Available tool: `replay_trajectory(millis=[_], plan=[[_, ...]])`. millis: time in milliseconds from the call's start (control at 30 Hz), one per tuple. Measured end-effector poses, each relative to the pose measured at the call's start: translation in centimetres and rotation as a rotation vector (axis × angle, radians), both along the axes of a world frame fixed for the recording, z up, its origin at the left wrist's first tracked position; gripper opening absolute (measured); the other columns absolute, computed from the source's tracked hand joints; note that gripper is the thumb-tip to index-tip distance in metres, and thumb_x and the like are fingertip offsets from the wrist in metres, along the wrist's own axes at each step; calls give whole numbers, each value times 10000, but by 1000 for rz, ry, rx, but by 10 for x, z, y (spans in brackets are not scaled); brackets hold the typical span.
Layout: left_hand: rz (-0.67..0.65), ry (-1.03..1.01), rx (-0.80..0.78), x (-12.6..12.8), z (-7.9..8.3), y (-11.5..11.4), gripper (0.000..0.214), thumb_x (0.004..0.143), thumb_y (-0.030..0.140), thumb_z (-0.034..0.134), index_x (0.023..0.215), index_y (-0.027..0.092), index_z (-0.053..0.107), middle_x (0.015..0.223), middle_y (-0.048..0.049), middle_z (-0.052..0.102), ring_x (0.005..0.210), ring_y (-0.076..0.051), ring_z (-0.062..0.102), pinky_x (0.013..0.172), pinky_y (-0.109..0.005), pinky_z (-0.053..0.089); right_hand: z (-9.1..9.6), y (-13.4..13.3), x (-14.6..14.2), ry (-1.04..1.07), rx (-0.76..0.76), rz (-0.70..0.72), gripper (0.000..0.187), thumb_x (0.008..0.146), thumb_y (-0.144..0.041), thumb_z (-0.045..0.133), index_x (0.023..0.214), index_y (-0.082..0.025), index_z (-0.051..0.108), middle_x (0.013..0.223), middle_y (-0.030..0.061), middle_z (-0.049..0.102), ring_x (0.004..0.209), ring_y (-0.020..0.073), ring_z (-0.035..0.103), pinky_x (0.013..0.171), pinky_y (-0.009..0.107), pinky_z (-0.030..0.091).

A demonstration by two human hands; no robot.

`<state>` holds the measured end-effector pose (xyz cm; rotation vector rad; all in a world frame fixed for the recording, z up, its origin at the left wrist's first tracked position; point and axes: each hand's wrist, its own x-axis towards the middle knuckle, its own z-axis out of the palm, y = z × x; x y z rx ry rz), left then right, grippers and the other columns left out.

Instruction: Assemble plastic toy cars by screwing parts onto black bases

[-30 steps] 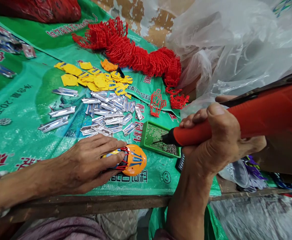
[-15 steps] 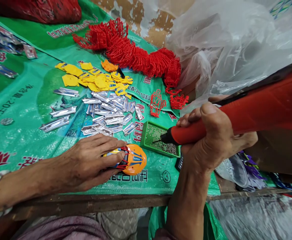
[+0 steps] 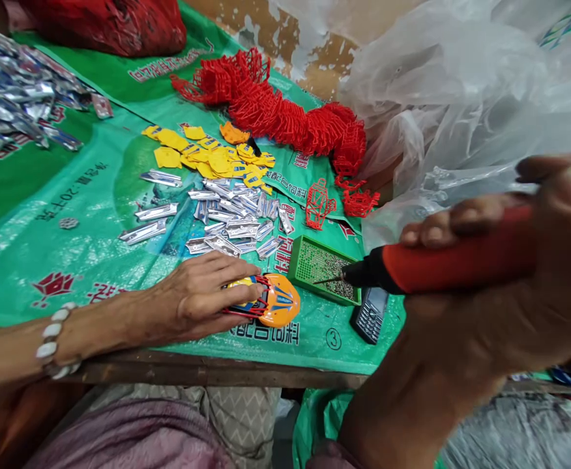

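My left hand is closed over the rear of an orange and yellow toy car, which rests on the green sheet. Red bars show around the car's cabin between my fingers. In my right hand is a red electric screwdriver with a black nose, held almost level. Its thin bit points left, over a green plastic tray of small screws. From this angle I cannot tell whether the bit touches the screws. The tray sits just beyond the car's front.
Silver plastic parts and yellow pieces lie in piles beyond my left hand. A row of red plastic frames curves behind them. A black keypad phone lies beside the tray. Clear plastic bags bulge at back right.
My right hand and the screwdriver have drawn back to the right and levelled out, uncovering the phone. The view has shifted slightly. My left hand still holds the car.
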<state>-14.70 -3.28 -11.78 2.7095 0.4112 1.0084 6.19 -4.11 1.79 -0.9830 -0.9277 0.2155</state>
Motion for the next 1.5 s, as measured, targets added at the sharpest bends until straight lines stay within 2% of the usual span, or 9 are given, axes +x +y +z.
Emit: replay_trajectory(millis=[167, 300, 500, 700, 867, 1000, 1067, 1267, 1500], plan=[[17, -27, 57, 2, 0, 1, 191, 1033, 290, 485, 1121, 136, 559, 1111, -144, 732, 986, -239, 700, 850, -375, 542, 7, -23, -13, 24, -107, 244, 157, 825, -229, 556, 788, -226, 709, 558, -63, 522, 455, 79, 469, 392, 259, 421], [13, -41, 56, 4, -4, 3, 237, 1024, 315, 505, 1160, 128, 561, 1147, -149, 725, 1014, -243, 693, 857, -378, 536, 3, -32, -20, -25, -149, 367, 218, 845, -293, 607, 644, -230, 664, 579, -50, 546, 456, 83, 532, 368, 266, 434], [16, -51, 52, 6, -13, 3, 256, 1026, 317, 492, 1190, 130, 550, 1163, -149, 715, 1040, -259, 677, 866, -392, 516, 2, -31, -28, -90, -102, 349, 222, 829, -248, 598, 609, -238, 619, 569, -45, 514, 440, 86, 522, 353, 272, 406], [19, -53, 71, 7, -14, 4, 244, 1012, 309, 505, 1181, 140, 554, 1160, -138, 713, 1035, -253, 667, 878, -389, 499, 2, -26, -34, -18, -158, 276, 18, 688, -242, 663, 678, -238, 678, 489, -72, 494, 376, 97, 464, 318, 285, 388], [14, -58, 97, 8, -12, 5, 241, 1018, 311, 491, 1167, 133, 555, 1145, -141, 718, 1002, -255, 673, 857, -392, 503, -2, -26, -36, -4, -179, 296, 211, 657, -251, 688, 477, -242, 579, 489, -51, 510, 397, 98, 488, 322, 280, 383], [12, 5, 94, 7, -4, 5, 231, 1023, 312, 494, 1140, 128, 568, 1125, -138, 723, 985, -251, 681, 831, -383, 510, -3, -30, -35, 18, -181, 302, 69, 631, -297, 724, 668, -250, 690, 506, -76, 541, 393, 100, 483, 342, 287, 397], [9, 21, 97, 8, 0, 5, 236, 1023, 311, 497, 1129, 115, 575, 1095, -138, 727, 961, -255, 686, 806, -382, 513, -2, -31, -34, 51, -201, 361, 164, 608, -296, 750, 763, -269, 704, 500, -93, 548, 376, 104, 473, 338, 290, 410], [19, 47, 100, 10, 2, 4, 238, 1019, 317, 499, 1127, 123, 584, 1077, -127, 728, 927, -242, 684, 786, -372, 509, 1, -28, -27, -23, -242, 566, 278, 520, -345, 850, 675, -270, 632, 456, -104, 510, 321, 94, 405, 278, 261, 362], [-22, -20, 4, 3, -2, 1, 239, 1005, 307, 537, 1173, 139, 560, 1175, -153, 692, 1027, -259, 660, 877, -408, 524, 4, -27, -15, -27, -158, 306, 115, 622, -234, 714, 735, -233, 694, 472, -73, 484, 350, 99, 414, 339, 281, 400]])
